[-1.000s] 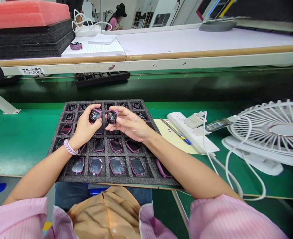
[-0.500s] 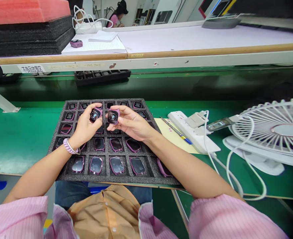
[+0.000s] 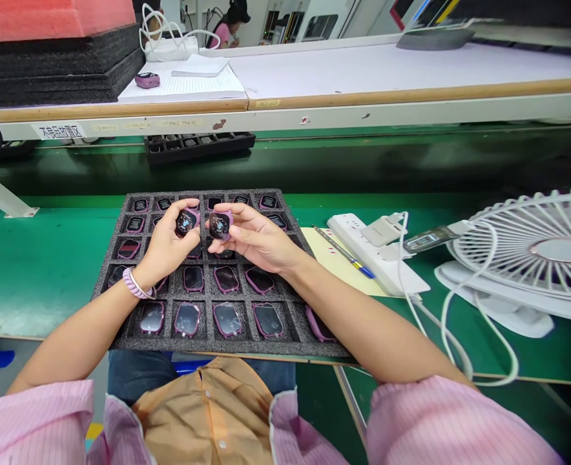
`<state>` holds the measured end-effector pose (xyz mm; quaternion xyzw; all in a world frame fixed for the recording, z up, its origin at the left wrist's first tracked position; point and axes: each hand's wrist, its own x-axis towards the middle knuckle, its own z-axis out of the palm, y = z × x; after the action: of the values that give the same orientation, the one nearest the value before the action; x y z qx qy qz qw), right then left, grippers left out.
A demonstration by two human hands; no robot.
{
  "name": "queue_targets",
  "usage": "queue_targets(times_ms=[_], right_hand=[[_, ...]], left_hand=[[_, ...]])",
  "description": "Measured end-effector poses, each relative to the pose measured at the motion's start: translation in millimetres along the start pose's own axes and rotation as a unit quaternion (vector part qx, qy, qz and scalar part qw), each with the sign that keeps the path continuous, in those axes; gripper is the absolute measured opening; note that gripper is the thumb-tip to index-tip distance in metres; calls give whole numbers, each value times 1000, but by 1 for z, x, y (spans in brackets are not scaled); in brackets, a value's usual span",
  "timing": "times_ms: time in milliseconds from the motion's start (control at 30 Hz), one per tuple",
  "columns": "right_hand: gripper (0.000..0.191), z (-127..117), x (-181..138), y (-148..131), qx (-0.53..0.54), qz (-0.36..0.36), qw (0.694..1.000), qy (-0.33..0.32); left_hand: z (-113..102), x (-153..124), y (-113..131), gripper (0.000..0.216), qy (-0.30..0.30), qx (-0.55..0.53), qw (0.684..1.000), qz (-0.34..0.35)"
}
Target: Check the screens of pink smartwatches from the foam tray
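Note:
A black foam tray (image 3: 203,309) lies on the green bench in front of me, its pockets filled with several purple watch bodies. My left hand (image 3: 165,248) is closed on one purple watch body (image 3: 185,222), held above the tray's far rows with its back facing me. Beside it, my right hand (image 3: 254,240) pinches a second purple watch body (image 3: 219,225) by its edges. The two pieces sit close together, almost touching. A purple coil band circles my left wrist.
To the right lie a yellow sheet with a pen (image 3: 343,254), a white power strip (image 3: 377,255) with cables, and a white fan (image 3: 532,255). Another black tray (image 3: 198,146) sits on the belt beyond. The raised shelf holds stacked foam (image 3: 53,64), papers and one watch body (image 3: 147,79). A person sits far off.
Both hands with their watch bodies have shifted slightly away from me; the pieces are turned a little. Nothing was picked up or put down.

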<state>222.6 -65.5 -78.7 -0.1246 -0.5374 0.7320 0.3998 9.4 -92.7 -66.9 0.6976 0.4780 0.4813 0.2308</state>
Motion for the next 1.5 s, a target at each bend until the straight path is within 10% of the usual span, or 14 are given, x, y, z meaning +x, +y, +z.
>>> queue_targets(times_ms=[1500], right_hand=[[55,2,0,-4,-11,18,1000,-6]], left_hand=[[-2,2,1,48,-28,-13,999,-19]])
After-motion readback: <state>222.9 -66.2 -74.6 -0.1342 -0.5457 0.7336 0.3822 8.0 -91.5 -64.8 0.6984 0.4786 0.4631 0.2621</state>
